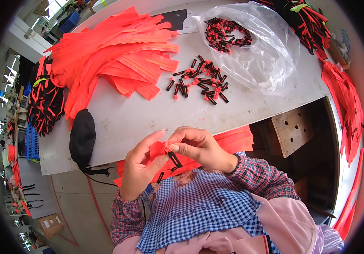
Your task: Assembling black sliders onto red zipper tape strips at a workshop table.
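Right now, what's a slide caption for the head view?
Left hand and right hand pinch red zipper tape by a black pull.

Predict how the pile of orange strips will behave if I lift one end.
The pile of orange strips would probably sag, since its strips lie visibly bent at the left. It may slide apart: the right-hand ends lie splayed and uneven. Single strips look thin and flat, so each is likely light.

Bright light; windows point(55, 7) far left blown out; plastic bag point(270, 55) glinting; shadow under worktable point(120, 127), right; edges bowed, corners black.
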`<state>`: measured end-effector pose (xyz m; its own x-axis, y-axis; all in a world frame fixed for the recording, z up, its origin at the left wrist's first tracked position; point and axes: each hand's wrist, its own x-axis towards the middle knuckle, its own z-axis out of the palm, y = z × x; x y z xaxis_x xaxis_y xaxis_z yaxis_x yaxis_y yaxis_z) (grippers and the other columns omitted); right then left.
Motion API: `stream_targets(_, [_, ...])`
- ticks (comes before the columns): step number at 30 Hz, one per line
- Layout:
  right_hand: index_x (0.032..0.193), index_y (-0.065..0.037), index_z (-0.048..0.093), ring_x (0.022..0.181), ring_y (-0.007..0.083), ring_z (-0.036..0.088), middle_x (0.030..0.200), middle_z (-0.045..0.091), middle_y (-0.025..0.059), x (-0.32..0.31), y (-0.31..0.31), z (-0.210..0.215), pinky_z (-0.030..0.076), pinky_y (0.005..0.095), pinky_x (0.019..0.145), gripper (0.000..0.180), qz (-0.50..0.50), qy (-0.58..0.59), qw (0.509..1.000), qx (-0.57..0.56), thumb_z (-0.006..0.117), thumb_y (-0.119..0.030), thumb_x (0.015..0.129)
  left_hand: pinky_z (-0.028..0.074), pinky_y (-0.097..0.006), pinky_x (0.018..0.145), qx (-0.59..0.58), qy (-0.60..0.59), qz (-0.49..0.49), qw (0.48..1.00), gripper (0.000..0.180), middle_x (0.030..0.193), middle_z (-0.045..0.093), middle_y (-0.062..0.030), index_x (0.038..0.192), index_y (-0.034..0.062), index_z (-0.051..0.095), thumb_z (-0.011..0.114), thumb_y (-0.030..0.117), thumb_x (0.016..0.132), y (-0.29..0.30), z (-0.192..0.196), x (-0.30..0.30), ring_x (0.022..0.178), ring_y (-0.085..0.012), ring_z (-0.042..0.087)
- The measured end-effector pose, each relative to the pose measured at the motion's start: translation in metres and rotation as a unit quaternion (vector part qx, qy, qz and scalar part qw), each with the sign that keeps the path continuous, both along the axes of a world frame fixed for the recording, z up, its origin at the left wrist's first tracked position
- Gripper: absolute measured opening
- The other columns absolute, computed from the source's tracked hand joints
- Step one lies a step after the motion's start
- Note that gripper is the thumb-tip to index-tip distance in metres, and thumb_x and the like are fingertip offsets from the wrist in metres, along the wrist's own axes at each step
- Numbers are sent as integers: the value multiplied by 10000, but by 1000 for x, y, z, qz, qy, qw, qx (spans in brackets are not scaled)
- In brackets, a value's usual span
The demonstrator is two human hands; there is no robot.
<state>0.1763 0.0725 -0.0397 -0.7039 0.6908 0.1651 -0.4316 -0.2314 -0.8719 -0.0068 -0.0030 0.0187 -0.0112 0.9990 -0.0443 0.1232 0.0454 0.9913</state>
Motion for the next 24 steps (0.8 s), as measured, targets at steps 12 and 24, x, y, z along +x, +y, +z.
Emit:
stream_targets(12, [1000, -72, 699, 866, 260, 619, 913, 631, 78, 0, -4, 8, 524, 360, 749, 225, -175, -71, 905, 381, 793, -140, 807, 533, -283, 676, 99, 213, -20, 972, 243, 892, 709, -112, 1008, -8, 716, 702, -97, 783, -7, 16, -1, 787, -193, 689])
stream_targets(24, [1002, -65, 694, 868, 252, 624, 907, 638, 80, 5, -7, 14, 521, 356, 757, 201, -132, -57, 932, 332, 778, -93, 822, 509, -275, 670, 107, 163, -49, 979, 185, 851, 695, -88, 950, -11, 710, 712, -93, 784, -5, 10, -5, 772, -175, 664])
